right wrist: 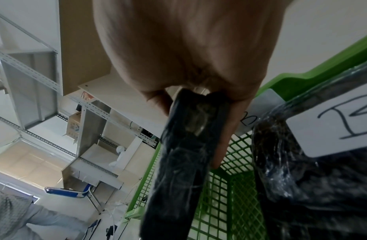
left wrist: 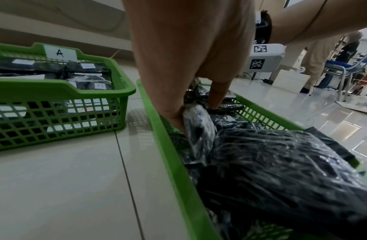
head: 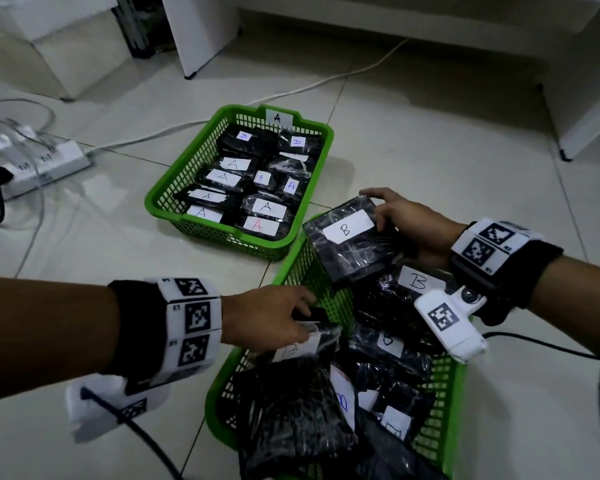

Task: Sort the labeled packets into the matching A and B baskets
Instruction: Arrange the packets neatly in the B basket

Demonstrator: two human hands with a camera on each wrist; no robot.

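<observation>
Fingers of my right hand (head: 400, 216) pinch a black plastic-wrapped packet labelled B (head: 352, 242) above the green mesh basket (head: 293, 268); my left hand (head: 267, 318) grips another inside it; overfilled, the pile could spill over the rim.

Office or storeroom: tiled floor (head: 430, 140), metal shelving (right wrist: 34, 73), power strip (head: 45, 161), blue chair (left wrist: 343, 68).

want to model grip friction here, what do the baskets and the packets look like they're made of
Baskets, A basket and near basket: probably moulded plastic, smooth green with slight sheen, lattice walls. Packets, like the one the right hand grips: dark contents in thin clear film, apparently plastic wrap; wrinkles and glare. Labels: matte white, likely paper.
</observation>
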